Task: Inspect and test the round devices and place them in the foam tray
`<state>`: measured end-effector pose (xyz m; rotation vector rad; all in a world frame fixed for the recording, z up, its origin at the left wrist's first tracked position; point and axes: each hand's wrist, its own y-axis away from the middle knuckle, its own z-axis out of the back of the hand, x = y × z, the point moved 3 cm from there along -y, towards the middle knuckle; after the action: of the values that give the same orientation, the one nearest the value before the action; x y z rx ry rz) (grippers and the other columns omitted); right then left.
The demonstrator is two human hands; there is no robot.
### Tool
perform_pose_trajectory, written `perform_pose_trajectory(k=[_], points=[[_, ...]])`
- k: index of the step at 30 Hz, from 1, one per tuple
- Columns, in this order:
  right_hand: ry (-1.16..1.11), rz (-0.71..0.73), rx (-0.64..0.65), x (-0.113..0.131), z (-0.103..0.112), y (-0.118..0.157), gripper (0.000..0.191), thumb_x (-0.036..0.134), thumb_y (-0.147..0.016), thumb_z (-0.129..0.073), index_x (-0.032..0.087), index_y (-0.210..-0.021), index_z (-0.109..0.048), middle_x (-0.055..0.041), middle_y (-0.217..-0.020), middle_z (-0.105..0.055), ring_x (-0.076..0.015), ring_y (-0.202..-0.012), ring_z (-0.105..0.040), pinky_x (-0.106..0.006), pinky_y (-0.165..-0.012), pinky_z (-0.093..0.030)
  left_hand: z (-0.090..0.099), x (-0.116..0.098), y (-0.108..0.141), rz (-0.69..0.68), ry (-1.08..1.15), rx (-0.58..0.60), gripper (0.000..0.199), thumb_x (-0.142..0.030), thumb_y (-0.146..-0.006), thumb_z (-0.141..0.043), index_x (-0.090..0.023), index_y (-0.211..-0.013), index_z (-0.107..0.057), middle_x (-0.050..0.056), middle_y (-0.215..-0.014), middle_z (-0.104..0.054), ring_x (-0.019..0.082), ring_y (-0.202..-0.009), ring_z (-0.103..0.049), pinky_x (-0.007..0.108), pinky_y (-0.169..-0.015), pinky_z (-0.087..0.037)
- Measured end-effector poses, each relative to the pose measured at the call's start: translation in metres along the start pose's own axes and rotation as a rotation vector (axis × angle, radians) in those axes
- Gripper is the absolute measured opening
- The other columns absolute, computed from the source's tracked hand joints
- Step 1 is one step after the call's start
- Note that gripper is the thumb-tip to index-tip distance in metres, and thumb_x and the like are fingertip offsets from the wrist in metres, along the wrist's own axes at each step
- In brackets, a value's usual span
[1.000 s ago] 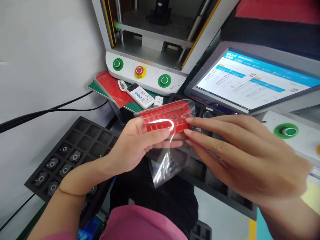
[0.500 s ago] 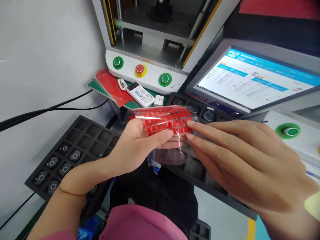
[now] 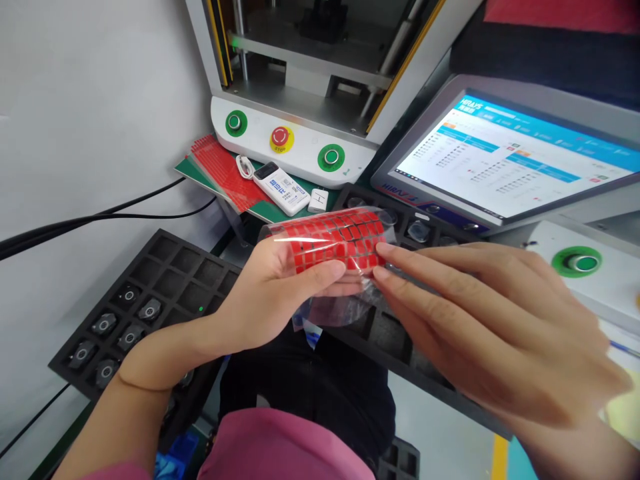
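A clear plastic sheet bearing rows of small red stickers is bent into a curve in front of me. My left hand is closed around it, thumb across the front and fingers behind. At the sheet's right edge, the index and middle fingertips of my right hand touch the red stickers. The right thumb is hidden, and whether a sticker is between the fingers cannot be made out. Beneath the hands lies a black foam tray with square pockets, partly covered by the sheet.
At left, another black tray holds several dark watch-like parts. A press machine with green and red buttons stands ahead. A white power bank and more red sheets lie before it. A monitor is at right.
The sheet's upper edge has rolled slightly and its lower flap has shifted a little. Both hands stay almost in the same place.
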<state>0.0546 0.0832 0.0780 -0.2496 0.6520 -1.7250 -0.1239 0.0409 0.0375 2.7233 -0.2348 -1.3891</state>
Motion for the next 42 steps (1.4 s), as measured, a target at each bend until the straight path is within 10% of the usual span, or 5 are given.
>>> perform_pose_trajectory(k=[42], points=[[0.012, -0.172, -0.027, 0.012, 0.002, -0.001, 0.027, 0.008, -0.088, -0.075, 0.018, -0.109, -0.063, -0.0082, -0.103, -0.077, -0.026, -0.089, -0.07, -0.048, -0.088, -0.051, -0.007, -0.006, 0.006, -0.079, -0.063, -0.023, 0.018, -0.023, -0.089, -0.075, -0.021, -0.106, -0.08, 0.006, -0.112, -0.079, 0.027, -0.121, -0.069, 0.041, -0.108, -0.055]])
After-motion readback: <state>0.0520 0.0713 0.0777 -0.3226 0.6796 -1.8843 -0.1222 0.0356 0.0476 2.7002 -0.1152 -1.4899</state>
